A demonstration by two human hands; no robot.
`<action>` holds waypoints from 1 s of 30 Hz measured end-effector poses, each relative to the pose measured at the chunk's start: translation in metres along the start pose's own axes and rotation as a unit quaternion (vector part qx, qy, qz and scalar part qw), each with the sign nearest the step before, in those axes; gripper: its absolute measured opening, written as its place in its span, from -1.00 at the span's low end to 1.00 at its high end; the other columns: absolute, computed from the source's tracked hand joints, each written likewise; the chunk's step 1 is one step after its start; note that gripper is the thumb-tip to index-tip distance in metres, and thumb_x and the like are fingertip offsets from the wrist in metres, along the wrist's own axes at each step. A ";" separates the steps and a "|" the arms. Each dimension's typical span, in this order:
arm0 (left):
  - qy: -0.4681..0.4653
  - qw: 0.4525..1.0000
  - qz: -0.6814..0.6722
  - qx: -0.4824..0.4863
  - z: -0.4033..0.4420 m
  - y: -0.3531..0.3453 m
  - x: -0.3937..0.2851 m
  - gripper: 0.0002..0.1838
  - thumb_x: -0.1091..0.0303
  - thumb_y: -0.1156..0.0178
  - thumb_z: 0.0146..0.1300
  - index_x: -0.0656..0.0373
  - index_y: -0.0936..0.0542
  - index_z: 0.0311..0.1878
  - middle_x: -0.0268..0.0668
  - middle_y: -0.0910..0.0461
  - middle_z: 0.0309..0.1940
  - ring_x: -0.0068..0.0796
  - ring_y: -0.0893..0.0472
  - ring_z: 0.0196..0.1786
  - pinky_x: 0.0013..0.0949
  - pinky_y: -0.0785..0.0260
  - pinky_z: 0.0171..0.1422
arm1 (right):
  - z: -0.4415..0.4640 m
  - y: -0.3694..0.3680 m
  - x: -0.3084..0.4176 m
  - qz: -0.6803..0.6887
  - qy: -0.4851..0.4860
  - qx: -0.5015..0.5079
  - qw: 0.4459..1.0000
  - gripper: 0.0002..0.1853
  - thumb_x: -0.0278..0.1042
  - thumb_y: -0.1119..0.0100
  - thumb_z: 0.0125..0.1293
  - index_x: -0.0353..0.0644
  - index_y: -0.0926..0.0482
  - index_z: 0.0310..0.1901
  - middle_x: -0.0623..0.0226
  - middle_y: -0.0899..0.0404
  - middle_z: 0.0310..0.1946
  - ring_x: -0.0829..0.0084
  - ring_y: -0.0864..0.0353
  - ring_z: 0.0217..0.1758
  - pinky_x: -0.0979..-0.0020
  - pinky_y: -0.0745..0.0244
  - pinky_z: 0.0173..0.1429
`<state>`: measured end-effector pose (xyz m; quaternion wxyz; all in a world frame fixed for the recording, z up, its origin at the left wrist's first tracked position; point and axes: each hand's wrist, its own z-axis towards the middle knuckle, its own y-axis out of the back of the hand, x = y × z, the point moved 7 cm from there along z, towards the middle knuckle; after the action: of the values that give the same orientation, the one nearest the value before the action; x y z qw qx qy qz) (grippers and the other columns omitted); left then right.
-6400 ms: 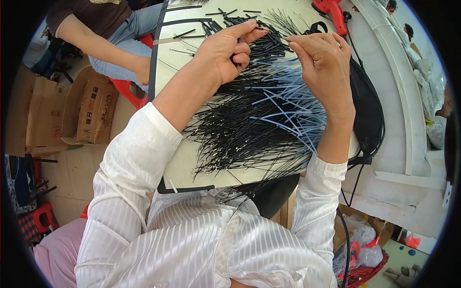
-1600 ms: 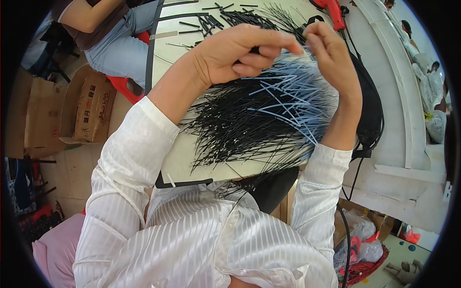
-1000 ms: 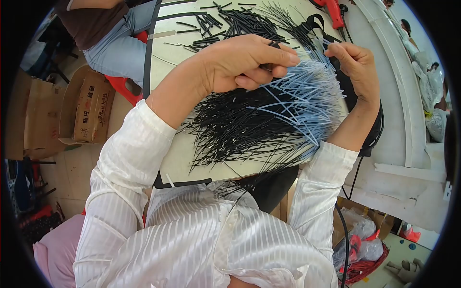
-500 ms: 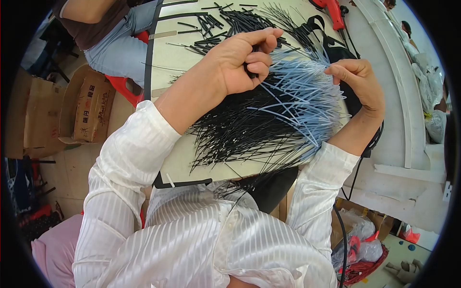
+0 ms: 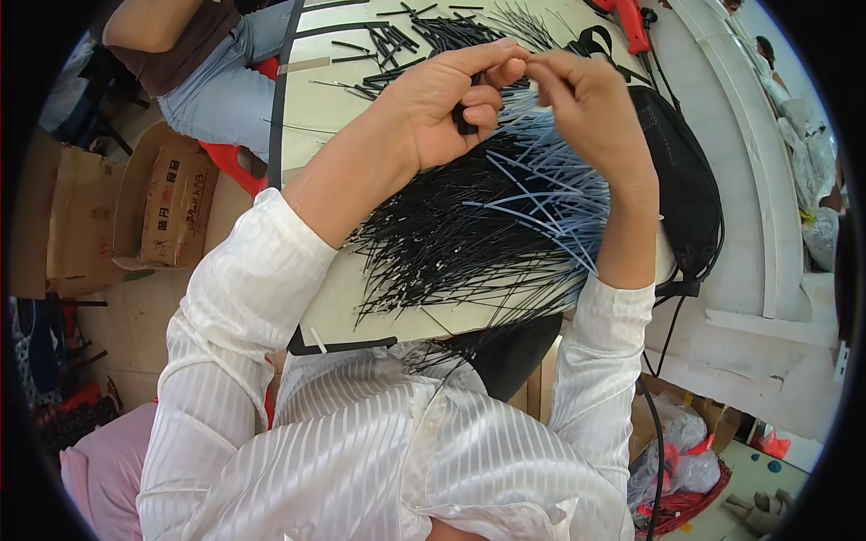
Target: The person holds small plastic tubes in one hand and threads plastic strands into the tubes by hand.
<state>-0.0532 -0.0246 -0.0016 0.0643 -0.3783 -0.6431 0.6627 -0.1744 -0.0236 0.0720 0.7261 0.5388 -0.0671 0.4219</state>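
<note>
My left hand [image 5: 451, 104] is above the back of the table, thumb and forefinger pinched, with black tube pieces [image 5: 465, 119] held under its curled fingers. Fingertips touching it, my right hand [image 5: 586, 113] is closed too; whatever lies in its pinch is too small to make out. Below both hands spreads a large bundle of thin black wires [image 5: 442, 239], with light blue tubes [image 5: 532, 200] along its right part. Short black tubes [image 5: 456, 34] lie heaped behind my left hand.
The table [image 5: 361, 307] has dark taped edges. A red tool [image 5: 631, 25] and a black bag [image 5: 681, 189] are at the right. Cardboard boxes [image 5: 171, 203] stand on the floor at the left, near a seated person [image 5: 221, 81]. A basket [image 5: 690, 514] is at lower right.
My right hand has moved left from the blue tube ends to meet my left hand. My left hand first rose and turned its fingers upward, and still holds black tube pieces.
</note>
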 end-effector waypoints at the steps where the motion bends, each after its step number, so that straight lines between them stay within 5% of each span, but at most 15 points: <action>1: 0.002 1.000 -0.006 -0.004 0.001 0.003 -0.001 -0.73 0.44 -0.11 0.41 0.39 -0.50 0.09 -0.27 -0.64 -0.23 -0.77 -0.33 -0.55 -0.69 -0.15 -0.59 | 0.001 0.005 0.003 -0.043 0.026 -0.048 0.998 -0.87 -0.46 -0.26 0.22 -0.37 -0.65 -0.28 0.51 -0.53 -0.55 0.66 -0.30 -0.55 0.65 -0.17 -0.45; 3: 0.004 1.000 -0.013 -0.006 0.004 0.009 -0.002 -0.73 0.45 -0.10 0.41 0.42 -0.49 0.08 -0.23 -0.64 -0.20 -0.74 -0.39 -0.53 -0.68 -0.21 -0.56 | 0.000 0.011 0.010 -0.087 0.053 -0.096 0.990 -0.88 -0.47 -0.26 0.22 -0.37 -0.65 -0.30 0.53 -0.51 -0.57 0.67 -0.27 -0.57 0.65 -0.14 -0.47; 8: -0.019 0.997 -0.077 0.021 0.011 0.020 -0.009 -0.78 0.53 0.02 0.37 0.48 -0.50 -0.04 -0.04 -0.61 -0.21 -0.36 -0.53 -0.30 -0.38 -0.41 -0.21 | -0.002 0.003 0.021 0.052 0.006 -0.047 0.998 -0.90 -0.49 -0.27 0.21 -0.36 -0.65 -0.32 0.58 -0.40 -0.63 0.71 -0.16 -0.59 0.64 -0.05 -0.51; 12: -0.035 0.990 -0.127 0.043 0.015 0.025 -0.013 -0.78 0.59 0.11 0.33 0.52 -0.51 -0.14 0.11 -0.59 -0.22 -0.06 -0.65 -0.12 -0.15 -0.58 0.07 | -0.005 -0.026 0.026 0.037 -0.007 0.073 0.997 -0.91 -0.51 -0.28 0.18 -0.35 -0.66 -0.31 0.58 -0.39 -0.63 0.73 -0.12 -0.58 0.64 -0.02 -0.51; 28: -0.021 0.985 -0.162 0.055 0.018 0.023 -0.013 -0.74 0.56 0.15 0.36 0.55 -0.50 -0.15 0.16 -0.59 -0.17 0.00 -0.62 -0.04 0.00 -0.52 0.16 | -0.006 -0.025 0.022 -0.003 0.006 0.051 0.999 -0.87 -0.51 -0.24 0.20 -0.40 -0.66 -0.28 0.56 -0.39 -0.64 0.72 -0.13 -0.58 0.64 -0.02 -0.52; 30: -0.058 0.990 -0.128 -0.016 0.011 0.018 -0.013 -0.76 0.57 0.15 0.34 0.54 -0.50 -0.15 0.16 -0.59 -0.17 0.00 -0.63 -0.05 0.01 -0.53 0.18 | -0.005 -0.018 0.021 -0.002 -0.002 0.029 1.000 -0.86 -0.50 -0.25 0.21 -0.41 -0.66 -0.28 0.56 -0.40 -0.64 0.72 -0.14 -0.59 0.64 -0.02 -0.51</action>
<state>-0.0429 -0.0438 -0.0136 0.1050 -0.2546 -0.6994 0.6595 -0.1506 -0.0090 0.0677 0.7106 0.5607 -0.0548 0.4215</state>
